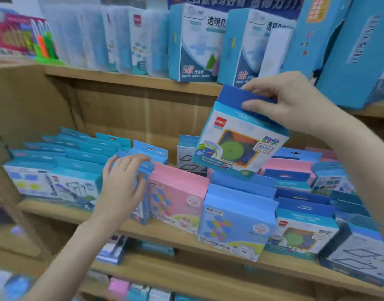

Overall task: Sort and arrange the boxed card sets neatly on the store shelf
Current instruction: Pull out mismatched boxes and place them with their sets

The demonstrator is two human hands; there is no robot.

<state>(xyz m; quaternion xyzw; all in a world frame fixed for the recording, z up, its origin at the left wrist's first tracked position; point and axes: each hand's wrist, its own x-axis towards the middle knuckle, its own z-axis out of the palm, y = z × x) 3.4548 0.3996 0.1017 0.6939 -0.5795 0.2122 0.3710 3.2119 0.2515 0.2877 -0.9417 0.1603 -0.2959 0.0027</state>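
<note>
You had two bare hands in view. Your right hand (295,101) pinched one boxed card set (241,144) by its dark blue hang-tab, thumb in front and fingers curled over the top, holding it tilted in the air above the right half of the middle shelf (165,237). That box was glossy cardboard, white-faced with a light blue border, a red logo and a square window showing a green disc. Your left hand (123,187) lay with fingers loosely bent over the top of a light blue box (143,192) standing at the end of the left row; whether the thumb gripped it I cannot tell.

On the near edge of the middle shelf, right of that hand, stood one pink box (178,203), one blue box (236,224) with a coloured-tile pattern, one box matching the held one (302,235), and one dark-edged box (358,261) at far right. Behind them more pink and blue hang-tabs ran back in rows, too blurred to count. The left rows (56,170) were all light blue flat cartons.

The shelves were pale wood-grain boards. On the upper shelf stood two tall blue-and-white boxes (193,44), some translucent plastic cases (121,40) and a bright plastic abacus (45,44).
</note>
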